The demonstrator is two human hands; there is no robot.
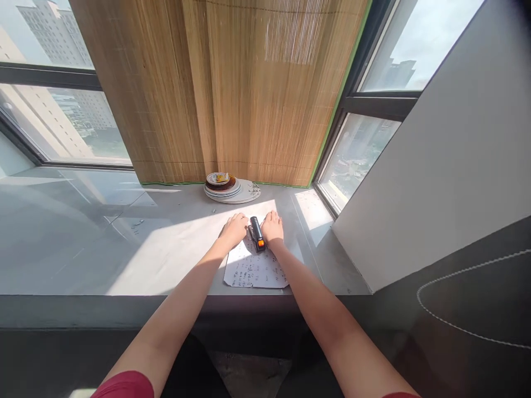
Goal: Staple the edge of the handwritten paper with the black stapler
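Observation:
A sheet of white paper with handwriting (255,271) lies on the ledge near its front edge. On its upper part rests a small black device (256,229) with an orange-red patch at its near end; its exact kind is unclear. My left hand (235,228) lies at the paper's upper left, just beside the device, fingers stretched forward and partly hidden. At the upper right, my right hand (272,226) lies palm down with its fingers extended, close to the device's other side. Neither hand visibly grips the device.
Stacked plates (224,190) and an oval platter (251,190) stand at the back of the ledge (166,249), below a bamboo blind (249,99). Windows flank it. A white wall (435,166) slants in at right, with a beaded cord (456,271) hanging nearer.

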